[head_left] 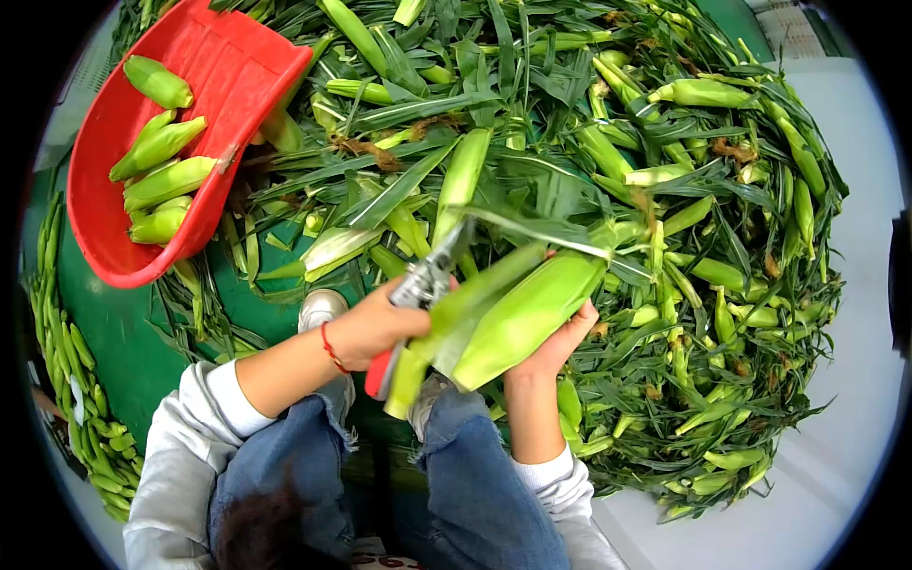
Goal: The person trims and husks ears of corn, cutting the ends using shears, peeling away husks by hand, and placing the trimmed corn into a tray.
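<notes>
My left hand (369,328), with a red cord at the wrist, is wrapped round pruning shears (424,283). Their blades point up and away from me, and part of a red handle shows below. A large green ear of corn (532,318) in its husk rests in my right hand (559,350), whose fingers are partly hidden behind it. A blurred strip of husk (465,309) hangs between the shears and the ear. Long leaves are at the ear's far end, and the pile of corn stalks and leaves (560,180) lies just beyond my hands.
A red scoop-shaped container (242,81) at the upper left holds several husked-on ears (157,147). More green ears (71,380) are heaped along the left edge. Green flooring (114,323) shows between. My shoes and knees are close below my hands.
</notes>
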Motion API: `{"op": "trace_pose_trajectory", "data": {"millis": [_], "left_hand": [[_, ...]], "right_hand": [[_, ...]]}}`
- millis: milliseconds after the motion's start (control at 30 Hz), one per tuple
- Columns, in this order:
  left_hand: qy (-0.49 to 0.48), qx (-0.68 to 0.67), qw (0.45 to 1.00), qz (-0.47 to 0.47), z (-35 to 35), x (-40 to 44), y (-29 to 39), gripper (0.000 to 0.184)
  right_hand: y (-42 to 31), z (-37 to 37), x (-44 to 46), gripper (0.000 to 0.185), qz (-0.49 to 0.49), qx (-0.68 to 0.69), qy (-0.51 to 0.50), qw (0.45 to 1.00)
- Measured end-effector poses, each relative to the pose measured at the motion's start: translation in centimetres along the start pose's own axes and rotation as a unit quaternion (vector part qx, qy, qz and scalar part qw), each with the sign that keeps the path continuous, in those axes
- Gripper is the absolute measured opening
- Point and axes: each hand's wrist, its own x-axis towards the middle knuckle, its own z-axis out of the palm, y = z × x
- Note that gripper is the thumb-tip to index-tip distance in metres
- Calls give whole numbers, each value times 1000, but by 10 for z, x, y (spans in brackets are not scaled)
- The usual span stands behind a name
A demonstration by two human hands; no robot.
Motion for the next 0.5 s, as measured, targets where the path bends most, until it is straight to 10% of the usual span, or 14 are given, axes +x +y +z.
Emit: {"op": "trace_pose_trajectory", "data": {"millis": [100,233,300,367,500], "left_hand": [[-110,-173,979,-8,-38,3,3,45],[112,-287,945,111,-46,6,25,44],[130,38,989,65,-75,2,0,57],[98,371,920,73,-43,-13,3,65],[-24,550,814,184,-18,-6,-2,80]], "right_hand": [[-12,-7,12,52,-1,136,-70,988],[-33,-25,19,64,108,222,-83,965],[-28,-19,12,71,118,93,-58,987],[-23,-18,8,72,173,13,-81,982],[-7,-13,2,49,166,-117,-91,975]]}}
